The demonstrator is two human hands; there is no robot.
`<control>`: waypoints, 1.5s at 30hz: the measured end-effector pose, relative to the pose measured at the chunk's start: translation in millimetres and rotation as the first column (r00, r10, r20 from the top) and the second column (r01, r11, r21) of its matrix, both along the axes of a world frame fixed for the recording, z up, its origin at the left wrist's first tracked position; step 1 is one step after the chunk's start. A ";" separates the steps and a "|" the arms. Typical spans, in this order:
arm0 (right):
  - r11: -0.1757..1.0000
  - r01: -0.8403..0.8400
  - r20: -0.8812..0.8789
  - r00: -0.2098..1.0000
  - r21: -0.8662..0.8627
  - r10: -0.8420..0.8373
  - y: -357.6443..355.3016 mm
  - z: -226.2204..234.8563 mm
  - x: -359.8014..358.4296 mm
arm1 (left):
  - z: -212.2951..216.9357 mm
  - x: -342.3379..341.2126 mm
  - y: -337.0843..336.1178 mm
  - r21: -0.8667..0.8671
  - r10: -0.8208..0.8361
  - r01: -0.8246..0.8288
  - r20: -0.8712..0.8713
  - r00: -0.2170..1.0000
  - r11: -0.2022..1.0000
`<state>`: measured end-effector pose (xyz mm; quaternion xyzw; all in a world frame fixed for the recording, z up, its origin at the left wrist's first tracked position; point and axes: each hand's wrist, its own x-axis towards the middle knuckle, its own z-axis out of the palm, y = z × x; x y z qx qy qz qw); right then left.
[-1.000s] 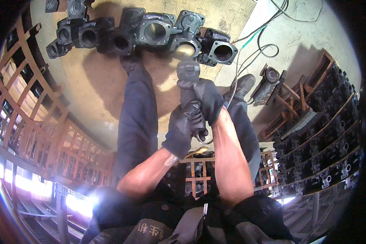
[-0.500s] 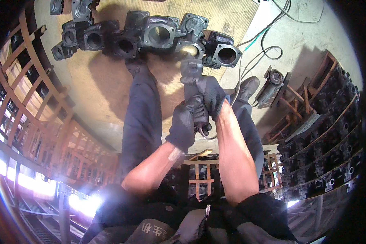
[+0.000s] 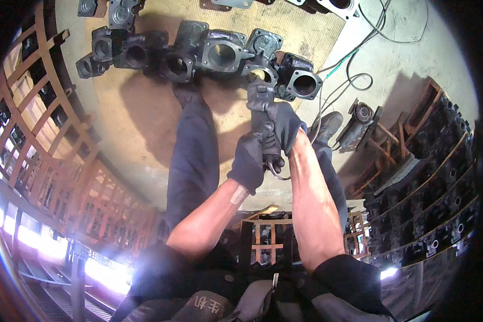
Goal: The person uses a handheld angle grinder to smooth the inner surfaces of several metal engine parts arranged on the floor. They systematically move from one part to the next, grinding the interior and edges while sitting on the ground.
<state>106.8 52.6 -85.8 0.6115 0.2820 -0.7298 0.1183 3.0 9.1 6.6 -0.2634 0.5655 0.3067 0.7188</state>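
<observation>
A dark corded power tool that looks like a grinder (image 3: 260,96) is gripped in both gloved hands. My left hand (image 3: 251,150) wraps its rear part, near where the cord leaves. Further forward, my right hand (image 3: 286,124) closes round the body. The tool's head is at the round, lit opening of a black flanged metal casting (image 3: 262,73); whether its tip touches the metal cannot be made out. Beside that casting stand another with a wide round bore (image 3: 221,54) on the left and one with a dark bore (image 3: 305,85) on the right.
More castings (image 3: 136,53) continue the row leftward on a tan mat (image 3: 145,102). Cables (image 3: 354,80) loop over the floor at right, near a dark cylindrical tool (image 3: 361,114). Slatted crates (image 3: 43,118) stand at left, and stacked castings (image 3: 429,188) at right. My legs straddle the work.
The whole view has shifted, so the row sits lower and further right, and more castings show at the top edge. Both hands keep their grip, with the tool at the same casting.
</observation>
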 end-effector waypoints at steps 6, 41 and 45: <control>0.995 0.089 -0.026 0.996 -0.041 -0.090 7.0 34.0 -9.5 | 17.3 -3.9 -4.2 -0.031 0.053 -0.051 0.045 0.998 0.998; 0.948 0.318 -0.103 0.942 -0.029 -0.319 50.3 28.2 -103.3 | -1.8 -82.4 3.9 0.191 0.101 -0.097 -0.014 0.995 0.977; 0.935 0.349 -0.048 0.935 -0.056 -0.352 53.7 18.7 -102.6 | -9.2 -82.4 13.3 0.157 0.039 -0.036 -0.013 0.999 0.987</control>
